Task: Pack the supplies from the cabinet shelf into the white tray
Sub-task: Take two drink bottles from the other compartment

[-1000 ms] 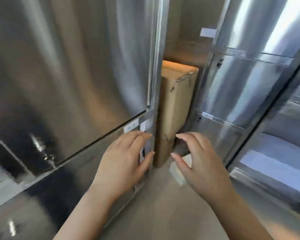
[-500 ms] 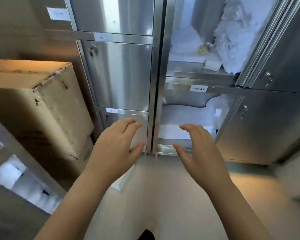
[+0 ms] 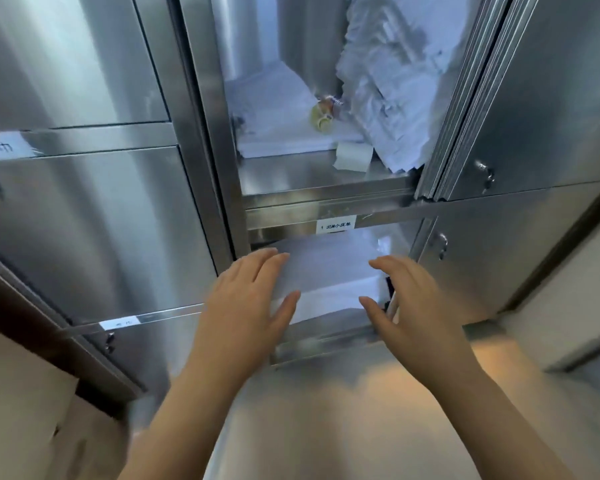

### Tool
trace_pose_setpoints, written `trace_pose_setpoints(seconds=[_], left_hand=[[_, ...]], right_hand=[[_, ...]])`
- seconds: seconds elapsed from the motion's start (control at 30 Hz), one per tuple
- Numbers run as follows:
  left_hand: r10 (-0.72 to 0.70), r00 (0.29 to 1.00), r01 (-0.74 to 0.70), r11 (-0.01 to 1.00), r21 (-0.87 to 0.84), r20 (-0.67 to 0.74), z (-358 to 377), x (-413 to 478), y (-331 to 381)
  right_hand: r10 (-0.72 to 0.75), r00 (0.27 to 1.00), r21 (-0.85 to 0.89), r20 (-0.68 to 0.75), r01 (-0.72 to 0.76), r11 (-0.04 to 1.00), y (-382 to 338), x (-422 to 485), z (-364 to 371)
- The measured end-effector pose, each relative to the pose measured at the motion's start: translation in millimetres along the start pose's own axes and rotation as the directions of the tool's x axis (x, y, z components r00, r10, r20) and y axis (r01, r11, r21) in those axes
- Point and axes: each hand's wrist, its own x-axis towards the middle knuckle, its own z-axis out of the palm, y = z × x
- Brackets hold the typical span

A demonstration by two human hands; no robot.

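Hovering with fingers spread and holding nothing, the left hand [image 3: 246, 299] and the right hand [image 3: 413, 303] are forming one wide, empty grip in front of the open lower compartment of the steel cabinet [image 3: 205, 168]. Between the two palms, a stack of folded white linen [image 3: 329, 268] is lying on the lower shelf [image 3: 326, 336], its long axis running side to side along the shelf's front edge. The left hand's fingers [image 3: 262, 265] are overlapping the stack's left end; blur is making it impossible to say whether they are touching it. The right hand is sitting by the stack's right end, near the shelf's front right corner. Both hands are looking about equally near, so the coming move is probably calling for both: one palm closing on each end, then the stack sliding straight out over the front edge. Above, the upper shelf [image 3: 326, 181] is carrying more white piles [image 3: 278, 109] and a small white roll [image 3: 354, 157]. The white tray is not showing in this view.
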Motion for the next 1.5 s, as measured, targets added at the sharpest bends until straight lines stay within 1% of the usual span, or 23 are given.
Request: trace_pose_setpoints(seconds=[0.13,0.27,0.4,0.53,0.63,0.73,0.83,0.93,1.0,1.1,1.2,1.33,1.43,1.5], left_hand=[[0.047,0.998,-0.047,0.999,0.002,0.045,37.5,71.6,-1.8],[0.050,0.998,-0.051,0.998,0.025,0.039,71.3,138.8,-7.3],[0.045,0.997,-0.047,0.998,0.040,0.056,102.6,214.2,-5.2],[0.025,0.999,-0.027,0.998,0.053,0.046,131.5,287.7,-4.3],[-0.006,0.998,0.002,0.998,0.070,0.063,151.8,326.8,-8.4],[-0.026,0.994,0.019,0.998,0.068,0.106,172.0,355.7,-16.9],[-0.012,0.992,0.001,0.996,0.084,0.128,189.3,387.3,-23.3],[0.043,0.989,-0.053,0.996,0.065,0.144,210.3,422.7,-26.2],[0.091,0.983,-0.102,0.993,0.060,0.161,223.4,444.4,-26.0],[0.195,0.963,-0.200,0.980,0.011,0.184,242.3,475.0,-26.8],[0.316,0.921,-0.319,0.947,-0.021,0.226,257.0,504.1,-26.9],[0.472,0.825,-0.463,0.880,-0.108,0.312,279.8,531.2,-28.8],[0.539,0.781,-0.511,0.842,-0.174,0.315,287.1,537.5,-23.8],[0.554,0.779,-0.509,0.832,-0.220,0.294,290.1,536.8,-22.0]], right_hand=[[0.062,0.998,0.003,-0.008,-0.062,0.998,46.6,52.7,13.9],[0.057,0.998,0.030,-0.019,-0.057,0.998,89.6,119.2,29.3],[0.038,0.999,0.077,0.028,-0.040,0.996,134.0,193.8,40.3],[-0.002,0.998,0.040,0.068,-0.001,0.999,174.1,267.1,52.4],[-0.028,0.994,0.041,0.108,0.023,0.999,195.5,312.5,68.8],[-0.015,0.985,0.053,0.172,0.006,0.999,208.6,348.2,90.4],[-0.006,0.978,0.067,0.206,-0.008,0.998,219.5,376.9,106.4],[-0.004,0.985,0.028,0.172,0.000,1.000,231.5,398.2,117.5],[0.024,0.987,0.018,0.159,-0.027,0.999,237.0,407.6,121.7],[0.029,0.984,0.003,0.175,-0.030,1.000,242.2,418.3,127.4],[0.033,0.984,-0.009,0.176,-0.032,0.999,246.6,424.6,132.3],[0.059,0.987,-0.038,0.150,-0.054,0.998,250.2,424.2,137.2],[0.064,0.995,0.008,0.082,-0.065,0.998,251.7,419.9,138.9],[0.038,0.998,0.025,0.052,-0.040,0.999,252.9,415.8,139.9]])
